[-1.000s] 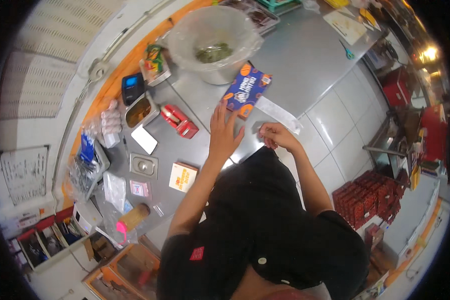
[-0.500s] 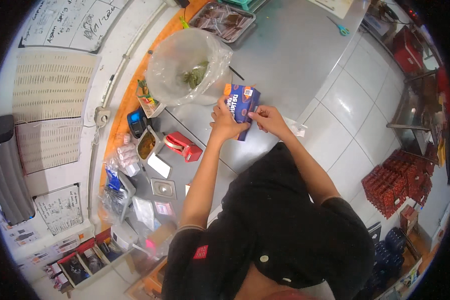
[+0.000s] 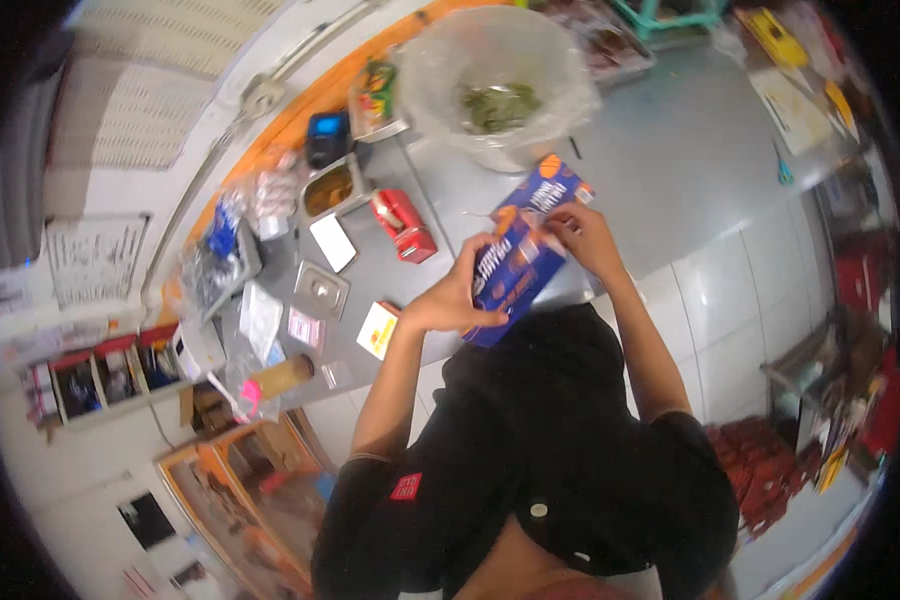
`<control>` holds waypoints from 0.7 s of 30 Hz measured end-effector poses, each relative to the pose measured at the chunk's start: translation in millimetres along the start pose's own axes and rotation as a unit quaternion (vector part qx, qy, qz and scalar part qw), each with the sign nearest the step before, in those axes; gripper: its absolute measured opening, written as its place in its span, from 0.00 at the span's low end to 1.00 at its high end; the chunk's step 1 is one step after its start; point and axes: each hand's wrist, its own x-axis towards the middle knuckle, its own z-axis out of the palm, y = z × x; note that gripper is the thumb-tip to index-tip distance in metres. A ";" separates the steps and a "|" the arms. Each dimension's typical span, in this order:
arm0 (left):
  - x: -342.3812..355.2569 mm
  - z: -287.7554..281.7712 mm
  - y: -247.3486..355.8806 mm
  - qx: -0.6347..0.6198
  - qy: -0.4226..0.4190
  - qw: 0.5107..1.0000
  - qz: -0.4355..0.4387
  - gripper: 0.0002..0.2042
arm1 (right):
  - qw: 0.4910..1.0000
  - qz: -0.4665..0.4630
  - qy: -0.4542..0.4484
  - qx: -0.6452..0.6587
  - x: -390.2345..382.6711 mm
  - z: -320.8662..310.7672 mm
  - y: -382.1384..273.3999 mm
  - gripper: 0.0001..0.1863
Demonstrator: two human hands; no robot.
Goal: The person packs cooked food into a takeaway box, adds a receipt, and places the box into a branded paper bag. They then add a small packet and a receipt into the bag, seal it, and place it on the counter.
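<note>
My left hand (image 3: 450, 300) grips a blue box (image 3: 520, 280) with orange patterns near the table's front edge, thumb across its lower part. My right hand (image 3: 585, 240) has its fingers bent and pinched at that box's upper right end. A second, similar box (image 3: 555, 185) lies on the steel table (image 3: 685, 120) just behind the held one. To the left stands a red tape dispenser (image 3: 402, 228). Farther back is a large container lined with a clear bag (image 3: 430, 70), with greens (image 3: 500, 107) inside.
At the left are metal containers (image 3: 328, 188), a white card (image 3: 332, 243), plastic bags (image 3: 220, 260) and a small white-and-orange box (image 3: 378, 330). A cutting board (image 3: 785, 105) and scissors (image 3: 785, 170) lie at the far right. Red racks (image 3: 750, 470) stand on the tiled floor at right.
My left hand went from resting on a box to gripping one, which is now drawn toward me, leaving a second box visible behind. My right hand moved up to the held box's end.
</note>
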 end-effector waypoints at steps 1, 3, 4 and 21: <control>-12.6 -3.2 -6.0 0.106 0.027 0.994 0.005 0.53 | 0.998 -0.014 0.063 -0.009 7.6 7.0 2.3 0.07; -46.0 1.1 -14.8 0.223 0.068 0.968 -0.093 0.55 | 0.998 -0.023 0.050 0.011 23.9 23.0 -2.4 0.06; -61.4 6.5 -24.9 0.259 0.086 0.953 -0.132 0.55 | 0.998 -0.042 0.025 0.039 30.4 35.9 -11.4 0.07; -86.1 72.1 -61.3 0.350 0.271 0.869 -0.220 0.48 | 0.949 0.149 -0.212 0.180 62.8 250.9 -11.6 0.14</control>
